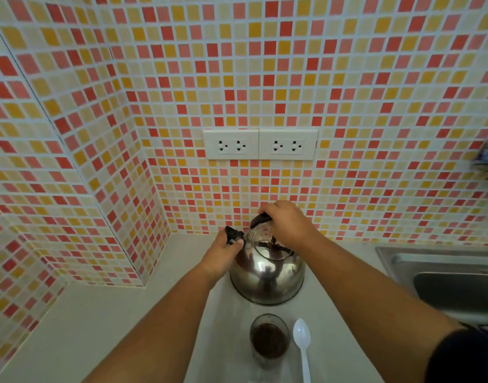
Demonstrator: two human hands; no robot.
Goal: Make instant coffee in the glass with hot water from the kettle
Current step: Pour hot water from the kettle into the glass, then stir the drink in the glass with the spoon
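Clutching kettle (pixel 267 275): both hands' grip closed.

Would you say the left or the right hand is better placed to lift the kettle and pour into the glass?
Right, probably. The right hand already grips the kettle by its top handle, while the left hand is only pinching the black spout cap. The glass stands just in front.

I see the steel kettle (pixel 267 275) upright on the desk (pixel 104 322), black handle up, black spout cap at left. Clear glass (pixel 269 342) stands upright just in front of it, dark coffee inside, apart from the kettle.
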